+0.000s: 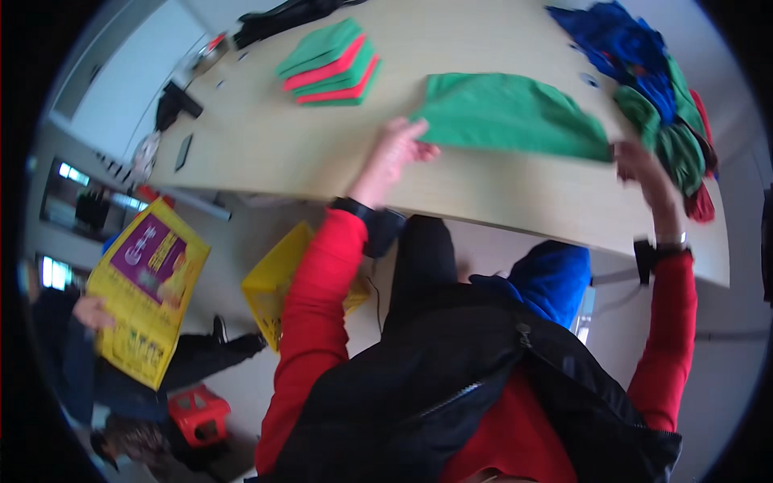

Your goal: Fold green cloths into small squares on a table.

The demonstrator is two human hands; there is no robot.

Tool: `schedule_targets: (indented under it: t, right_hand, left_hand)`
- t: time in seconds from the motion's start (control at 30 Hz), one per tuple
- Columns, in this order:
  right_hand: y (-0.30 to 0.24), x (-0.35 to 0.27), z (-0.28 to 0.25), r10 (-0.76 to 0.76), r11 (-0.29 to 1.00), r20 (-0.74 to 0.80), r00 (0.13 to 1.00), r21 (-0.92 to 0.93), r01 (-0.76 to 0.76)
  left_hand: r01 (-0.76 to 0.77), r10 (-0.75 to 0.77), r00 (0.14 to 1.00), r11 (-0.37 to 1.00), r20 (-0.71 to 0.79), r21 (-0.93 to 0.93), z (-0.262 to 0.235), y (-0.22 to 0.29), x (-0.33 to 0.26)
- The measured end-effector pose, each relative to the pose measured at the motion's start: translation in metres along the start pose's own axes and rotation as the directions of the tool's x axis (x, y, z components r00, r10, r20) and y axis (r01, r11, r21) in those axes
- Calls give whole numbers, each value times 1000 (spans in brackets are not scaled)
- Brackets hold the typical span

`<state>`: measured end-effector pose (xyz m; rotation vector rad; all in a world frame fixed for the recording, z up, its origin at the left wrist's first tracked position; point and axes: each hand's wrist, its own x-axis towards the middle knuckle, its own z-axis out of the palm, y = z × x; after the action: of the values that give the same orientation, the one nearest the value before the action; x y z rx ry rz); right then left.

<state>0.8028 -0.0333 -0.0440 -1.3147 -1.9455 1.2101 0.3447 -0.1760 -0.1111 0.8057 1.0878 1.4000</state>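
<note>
A green cloth (515, 117) lies spread flat on the pale wooden desk (322, 145), its soft fabric folded into a broad, rounded wedge with a straight left edge and a curved near edge. The person's left hand (398, 145) rests on the desk at the cloth's left corner, fingers touching the fabric edge; the picture does not show clearly whether the grip is pinched on the cloth or simply lying against it. The right hand (640, 165) sits at the cloth's right end, blurred, with its fingers at the fabric's corner; whether that grip is closed on the cloth cannot be told either. Both arms wear bright red knitted sleeves, each with a dark band at the wrist.

Farther up the desk, well apart from the spread cloth, stands a neat stack of folded cloths (330, 64), square-edged layers of green and red. At the right edge of the desk lies a loose, crumpled heap of cloths (644, 72) in blue, green and red, with some hanging over the rim. Small dark objects lie near the desk's far left end.

Below the desk's near edge stands a yellow plastic crate (274, 290) on the floor. To the left, another person holds a large yellow printed sheet (149, 290), and a small red plastic stool (197, 414) stands close by.
</note>
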Motion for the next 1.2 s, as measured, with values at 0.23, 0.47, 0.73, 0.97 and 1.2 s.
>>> schedule_targets:
  t: [0.23,0.47,0.73,0.97,1.2]
  right_hand:
    - [48,-68,85,325,946,209,922,-62,-320]
    - [75,-35,108,13,976,-5,1000,-217,-14]
    - [81,-24,143,-209,871,-189,959,-482,94]
    - [84,-15,131,-375,714,-209,903,-686,138]
    - [103,88,55,-425,475,-157,892,-877,72]
  left_hand:
    - [78,-79,996,997,-38,-19,-65,-61,-136]
    - [-77,114,968,983,-224,168,-96,-81,-190]
    - [-137,788,557,-221,260,966,-14,-70,-91]
    - [-153,612,782,9,115,988,13,-101,-60]
    - [-463,-132,677,689,725,557,103,-85,-65]
